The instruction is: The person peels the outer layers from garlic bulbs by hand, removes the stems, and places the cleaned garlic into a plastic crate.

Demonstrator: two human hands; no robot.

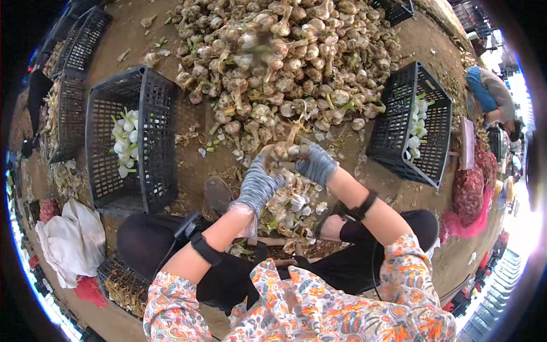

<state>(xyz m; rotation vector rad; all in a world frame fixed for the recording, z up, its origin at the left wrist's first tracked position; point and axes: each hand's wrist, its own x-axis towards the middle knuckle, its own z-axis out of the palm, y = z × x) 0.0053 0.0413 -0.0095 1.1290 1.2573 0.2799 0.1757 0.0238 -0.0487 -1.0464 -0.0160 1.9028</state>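
Big garlic pile (296, 62) upper centre, left crate (102, 171) and right crate (396, 128) flanking. Mid-frame, gloved left hand (259, 185) and right hand (316, 164) both close round one bulb (282, 151). It looks light and firm with slippery papery skin, so grip the body.

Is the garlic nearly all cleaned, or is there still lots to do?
Done: a few white bulbs lie in the left crate and in the right crate. In hand: the gloved left hand and right hand hold one garlic bulb between them. Left: the garlic pile with dirty skins and stalks is far bigger than what the crates hold, so probably most remains.
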